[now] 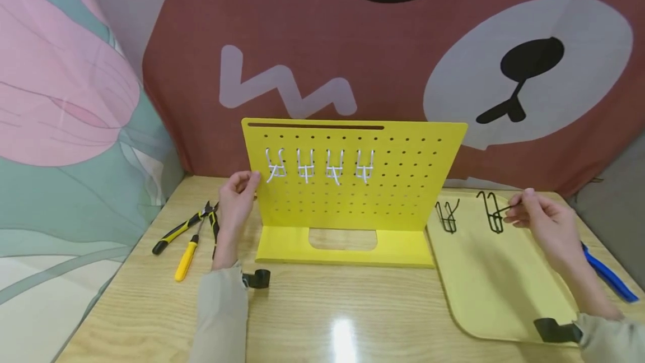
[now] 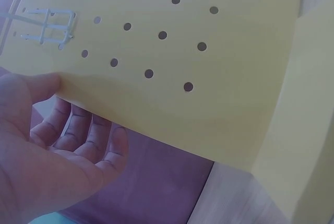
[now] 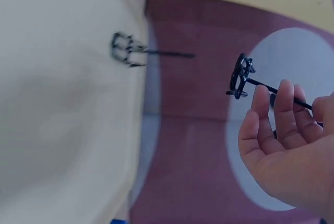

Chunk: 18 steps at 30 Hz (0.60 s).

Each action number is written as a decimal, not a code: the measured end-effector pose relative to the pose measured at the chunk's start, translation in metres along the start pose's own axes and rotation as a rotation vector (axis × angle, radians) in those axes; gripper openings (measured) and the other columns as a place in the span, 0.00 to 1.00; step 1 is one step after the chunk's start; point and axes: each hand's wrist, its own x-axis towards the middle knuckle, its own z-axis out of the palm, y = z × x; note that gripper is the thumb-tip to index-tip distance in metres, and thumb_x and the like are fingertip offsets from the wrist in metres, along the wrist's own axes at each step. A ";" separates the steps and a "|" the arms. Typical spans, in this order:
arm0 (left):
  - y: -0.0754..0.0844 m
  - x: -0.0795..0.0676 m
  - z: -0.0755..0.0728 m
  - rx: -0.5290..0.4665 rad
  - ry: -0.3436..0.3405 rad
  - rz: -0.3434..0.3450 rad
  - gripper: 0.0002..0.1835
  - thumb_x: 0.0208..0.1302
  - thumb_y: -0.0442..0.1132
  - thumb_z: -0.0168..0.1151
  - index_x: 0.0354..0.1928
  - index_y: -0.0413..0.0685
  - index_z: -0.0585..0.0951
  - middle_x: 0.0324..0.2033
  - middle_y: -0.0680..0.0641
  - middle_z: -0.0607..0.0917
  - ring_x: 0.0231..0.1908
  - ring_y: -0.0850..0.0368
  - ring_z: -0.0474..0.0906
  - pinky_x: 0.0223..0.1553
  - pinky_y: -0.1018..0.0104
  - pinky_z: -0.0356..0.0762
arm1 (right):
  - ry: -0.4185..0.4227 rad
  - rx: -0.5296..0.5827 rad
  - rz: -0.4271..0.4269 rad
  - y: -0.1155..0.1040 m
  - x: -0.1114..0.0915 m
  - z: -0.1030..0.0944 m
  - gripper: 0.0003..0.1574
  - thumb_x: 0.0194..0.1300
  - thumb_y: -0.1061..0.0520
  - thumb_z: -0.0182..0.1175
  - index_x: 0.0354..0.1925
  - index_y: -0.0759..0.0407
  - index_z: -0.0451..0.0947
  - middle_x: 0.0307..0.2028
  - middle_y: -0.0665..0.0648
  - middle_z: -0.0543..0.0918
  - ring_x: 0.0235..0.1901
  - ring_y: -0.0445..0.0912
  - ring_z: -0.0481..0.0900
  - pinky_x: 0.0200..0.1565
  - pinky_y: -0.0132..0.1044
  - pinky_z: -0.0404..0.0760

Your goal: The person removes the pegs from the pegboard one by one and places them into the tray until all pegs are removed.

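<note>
A yellow pegboard point(image 1: 347, 200) stands upright on its base, with several white wire hooks point(image 1: 335, 167) in a row across its upper left. My left hand point(image 1: 237, 198) holds the board's left edge, thumb on the front face and fingers behind it; the left wrist view shows the thumb point(image 2: 44, 85) at the edge. Over the far part of a pale yellow tray point(image 1: 484, 307), my right hand point(image 1: 549, 223) pinches a black wire pegboard hook point(image 1: 494, 214) by its long prong, its frame pointing toward the board. A second black hook point(image 1: 447, 220) lies at the tray's far left corner.
Left of the board lie black-and-yellow pliers point(image 1: 183, 230) and a yellow-handled screwdriver point(image 1: 186, 259). A blue-handled tool point(image 1: 610, 276) sits right of the tray, partly behind my right forearm. A printed cloth point(image 1: 302, 27) hangs behind the wooden table point(image 1: 302, 312).
</note>
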 end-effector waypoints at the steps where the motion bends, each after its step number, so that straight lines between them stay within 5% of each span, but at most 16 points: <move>1: 0.000 0.000 0.000 0.001 0.000 0.002 0.16 0.68 0.45 0.60 0.44 0.36 0.79 0.35 0.50 0.83 0.34 0.64 0.76 0.36 0.67 0.78 | -0.004 -0.031 0.013 0.004 0.001 -0.002 0.18 0.75 0.55 0.46 0.35 0.56 0.81 0.26 0.46 0.84 0.26 0.35 0.82 0.29 0.23 0.79; 6: 0.002 -0.001 0.000 0.005 -0.003 -0.001 0.17 0.68 0.46 0.60 0.45 0.37 0.79 0.37 0.47 0.84 0.34 0.64 0.76 0.36 0.69 0.77 | -0.049 -0.129 0.115 0.022 0.007 -0.008 0.19 0.76 0.50 0.44 0.37 0.53 0.79 0.26 0.45 0.83 0.26 0.36 0.82 0.28 0.26 0.80; 13: 0.002 -0.002 -0.001 0.006 -0.008 -0.004 0.17 0.68 0.47 0.60 0.45 0.37 0.79 0.37 0.46 0.83 0.35 0.64 0.76 0.37 0.68 0.77 | -0.107 -0.032 0.209 0.043 0.014 -0.009 0.19 0.75 0.46 0.45 0.38 0.54 0.78 0.29 0.46 0.83 0.29 0.38 0.83 0.29 0.29 0.81; 18: 0.003 -0.002 -0.001 0.002 -0.016 -0.006 0.18 0.68 0.47 0.59 0.46 0.37 0.78 0.37 0.49 0.83 0.36 0.63 0.76 0.38 0.65 0.77 | -0.143 -0.095 0.247 0.050 0.021 -0.009 0.18 0.76 0.45 0.43 0.37 0.49 0.77 0.29 0.45 0.82 0.29 0.38 0.82 0.29 0.31 0.81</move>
